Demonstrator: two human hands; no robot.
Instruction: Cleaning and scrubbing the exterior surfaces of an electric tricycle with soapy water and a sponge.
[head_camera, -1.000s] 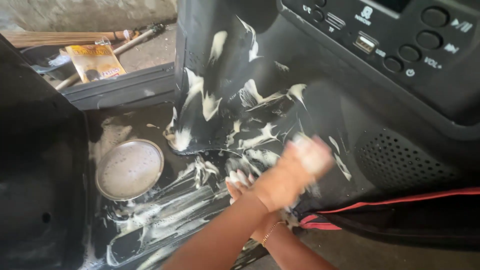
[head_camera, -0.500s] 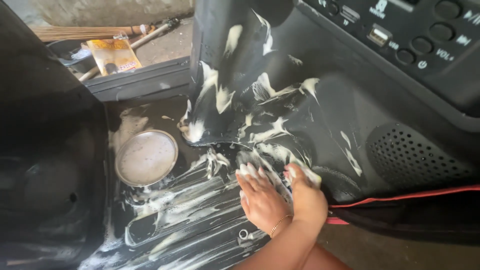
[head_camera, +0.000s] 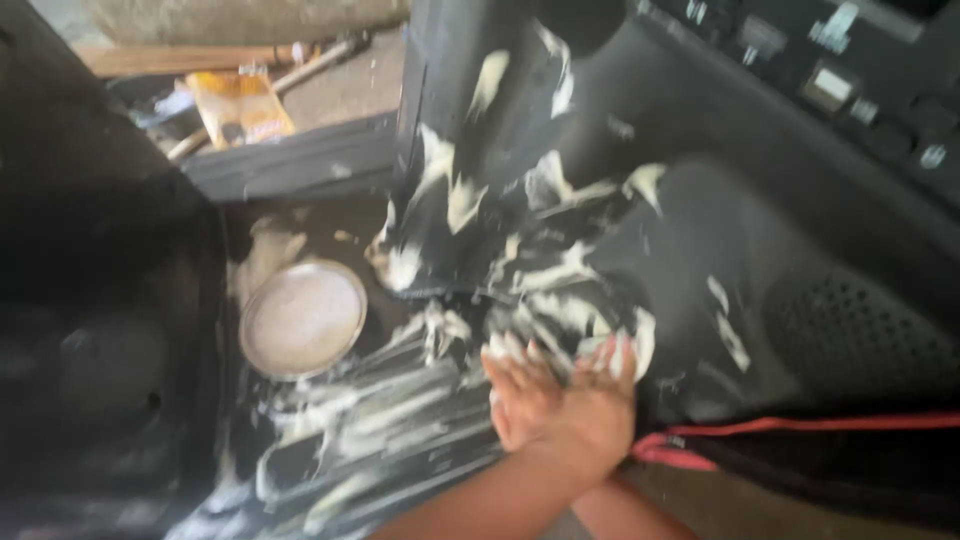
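Foam streaks cover the black plastic panel (head_camera: 520, 210) at centre, a dark moulded piece with a control strip w/ buttons (head_camera: 840, 60) along its upper right and a perforated grille (head_camera: 860, 335) lower right. Both hands sit low on the panel's soapy lower edge, arms crossed: the right hand (head_camera: 595, 400) lies on top, the left hand (head_camera: 520, 385) partly under it. Left fingers (head_camera: 510, 350) are spread flat on the wet surface, tips white w/ suds. Right fingers curl around something pale at approx. the panel edge, poss. a sponge or cloth, but the frame is blurred and it cannot be made out for sure. Just left of the hands, a ribbed black mat (head_camera: 380, 430) carries more foam. A round metal bowl (head_camera: 303, 318) stands on the mat's upper left, apart from both hands. A red-trimmed black edge (head_camera: 800, 430) runs right of the wrists. Farther back lie a yellow packet (head_camera: 240, 108) and a wooden stick (head_camera: 190, 55).
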